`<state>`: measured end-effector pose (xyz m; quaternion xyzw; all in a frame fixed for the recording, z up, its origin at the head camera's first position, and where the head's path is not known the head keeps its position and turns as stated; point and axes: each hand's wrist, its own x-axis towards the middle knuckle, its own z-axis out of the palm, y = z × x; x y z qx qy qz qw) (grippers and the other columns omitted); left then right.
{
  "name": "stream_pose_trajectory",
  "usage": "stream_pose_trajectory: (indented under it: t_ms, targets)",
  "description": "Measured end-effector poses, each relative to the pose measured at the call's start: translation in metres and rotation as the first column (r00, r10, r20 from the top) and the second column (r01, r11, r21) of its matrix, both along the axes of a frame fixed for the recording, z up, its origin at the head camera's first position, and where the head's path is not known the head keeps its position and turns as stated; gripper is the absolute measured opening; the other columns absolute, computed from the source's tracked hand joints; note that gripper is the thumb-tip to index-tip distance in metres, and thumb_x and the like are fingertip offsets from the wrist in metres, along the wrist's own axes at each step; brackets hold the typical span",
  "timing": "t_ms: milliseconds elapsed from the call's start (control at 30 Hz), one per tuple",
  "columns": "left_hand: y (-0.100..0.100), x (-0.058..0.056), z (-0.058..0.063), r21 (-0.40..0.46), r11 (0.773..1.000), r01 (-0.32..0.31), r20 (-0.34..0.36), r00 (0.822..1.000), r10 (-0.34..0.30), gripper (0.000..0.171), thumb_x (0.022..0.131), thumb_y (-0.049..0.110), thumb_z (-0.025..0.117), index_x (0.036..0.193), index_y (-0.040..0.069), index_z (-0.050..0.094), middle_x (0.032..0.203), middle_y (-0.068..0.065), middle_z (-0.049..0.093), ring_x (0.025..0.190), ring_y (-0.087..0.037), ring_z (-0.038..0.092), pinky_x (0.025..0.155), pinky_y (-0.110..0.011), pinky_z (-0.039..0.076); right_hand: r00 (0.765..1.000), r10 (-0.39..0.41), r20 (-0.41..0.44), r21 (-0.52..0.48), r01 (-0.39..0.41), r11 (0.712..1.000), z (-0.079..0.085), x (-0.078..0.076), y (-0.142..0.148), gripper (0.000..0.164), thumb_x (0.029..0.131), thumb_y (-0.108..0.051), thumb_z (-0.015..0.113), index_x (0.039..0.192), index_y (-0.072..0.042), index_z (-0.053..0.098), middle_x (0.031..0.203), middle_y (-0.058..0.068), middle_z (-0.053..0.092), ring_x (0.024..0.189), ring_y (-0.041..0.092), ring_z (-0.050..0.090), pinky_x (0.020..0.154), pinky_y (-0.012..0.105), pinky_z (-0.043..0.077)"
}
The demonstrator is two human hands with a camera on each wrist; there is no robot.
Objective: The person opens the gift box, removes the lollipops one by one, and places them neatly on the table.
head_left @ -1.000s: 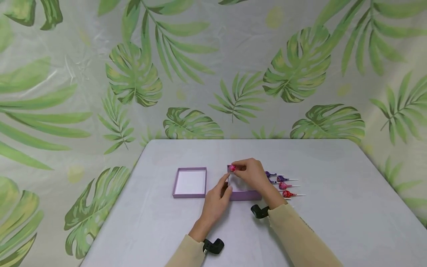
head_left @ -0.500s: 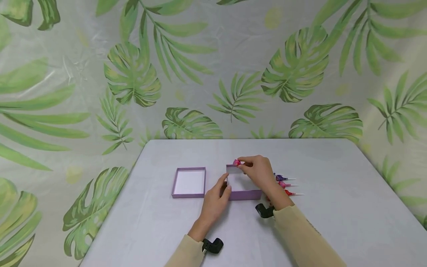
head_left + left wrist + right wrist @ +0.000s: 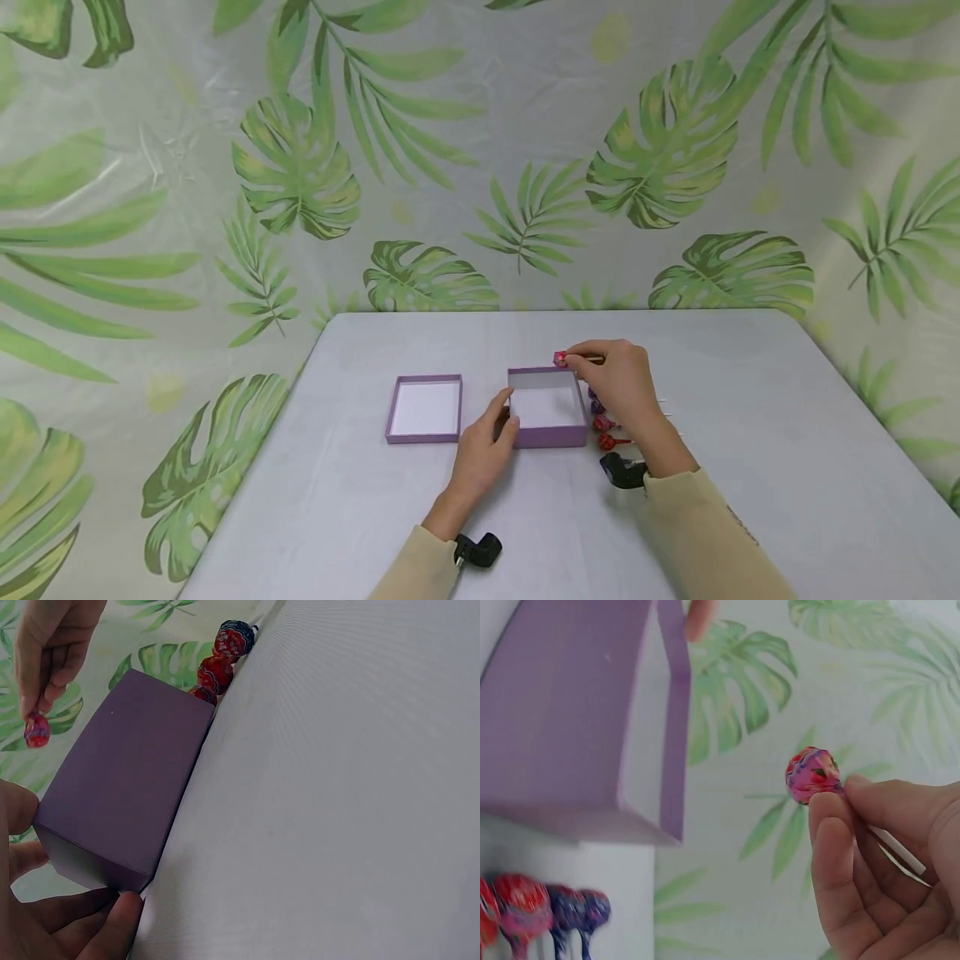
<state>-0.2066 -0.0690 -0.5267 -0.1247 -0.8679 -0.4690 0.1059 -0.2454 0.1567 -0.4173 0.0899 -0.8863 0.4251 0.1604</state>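
My right hand [image 3: 626,379] pinches a pink-wrapped lollipop [image 3: 560,359] at the stick, close below the candy. In the right wrist view, the lollipop [image 3: 811,775] shows its white stick passing through the fingers. It hangs in the air above the far right corner of an open purple box [image 3: 551,437]. Along the left side of that box, my left hand [image 3: 483,458] rests with its fingertips. In the left wrist view, its fingers [image 3: 22,806] touch the box's left end near the rim and the thumb lies low by the front corner. The box's white inside shows no lollipops.
A shallow purple lid [image 3: 423,438], white inside, lies left of the box. Right of the box lie several wrapped lollipops, among them a red lollipop [image 3: 604,442] and a pink lollipop [image 3: 603,423], partly hidden by my right hand. A white-covered table [image 3: 300,517] carries everything.
My right hand has moved right, from over the box's far left corner to past its far right corner, carrying the pink lollipop. My left hand stays at the box.
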Motion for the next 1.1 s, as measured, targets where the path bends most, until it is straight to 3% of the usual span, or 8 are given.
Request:
stream_pose_trajectory:
  t_ms: [167,433,567,667,1100]
  targets:
    - [0.0,0.0,0.0,0.008,1.0,-0.001,0.006,1.0,0.001,0.049,0.105,0.036,0.051,0.152,0.024,0.047,0.131,-0.007,0.066,0.123,-0.02,0.06,0.104,-0.046,0.047,0.999,-0.018,0.04,-0.01,0.018,1.0,0.005,0.005,0.016,0.015,0.093,-0.029,0.074,0.101,-0.018,0.08,0.083,-0.003,0.075,0.071,0.012,0.071,0.062,0.035,0.057]
    - [0.0,-0.002,-0.001,0.016,1.0,0.009,-0.002,1.0,-0.009,0.049,0.105,0.038,0.051,0.152,0.025,0.046,0.132,-0.008,0.065,0.123,-0.02,0.06,0.104,-0.046,0.047,0.997,-0.037,0.063,0.043,0.034,0.999,0.01,0.013,0.037,0.018,0.097,-0.028,0.069,0.108,-0.017,0.078,0.09,0.005,0.076,0.078,0.019,0.072,0.049,0.032,0.049]
    - [0.0,-0.003,-0.002,0.015,1.0,0.013,-0.001,1.0,-0.013,0.05,0.105,0.039,0.05,0.152,0.024,0.046,0.133,-0.009,0.065,0.123,-0.02,0.06,0.104,-0.047,0.047,0.997,-0.045,0.066,0.069,0.04,0.997,0.011,0.019,0.047,0.017,0.098,-0.025,0.067,0.108,-0.016,0.078,0.093,0.006,0.076,0.081,0.02,0.073,0.056,0.032,0.052]
    - [0.0,-0.003,-0.002,0.016,1.0,0.015,0.002,1.0,-0.015,0.05,0.105,0.04,0.049,0.153,0.025,0.045,0.133,-0.009,0.065,0.123,-0.02,0.06,0.104,-0.047,0.047,0.996,-0.057,0.064,0.085,0.051,0.995,0.013,0.024,0.052,0.016,0.098,-0.023,0.066,0.108,-0.015,0.077,0.094,0.005,0.076,0.083,0.021,0.073,0.061,0.033,0.054]
    - [-0.001,-0.003,-0.003,0.011,1.0,0.011,0.006,1.0,-0.011,0.049,0.105,0.038,0.05,0.152,0.025,0.046,0.132,-0.007,0.065,0.123,-0.019,0.06,0.103,-0.045,0.048,0.991,-0.129,0.028,0.128,0.125,0.984,0.011,0.037,0.074,0.016,0.094,-0.033,0.073,0.097,-0.017,0.075,0.083,0.003,0.075,0.074,0.021,0.07,0.059,0.035,0.051]
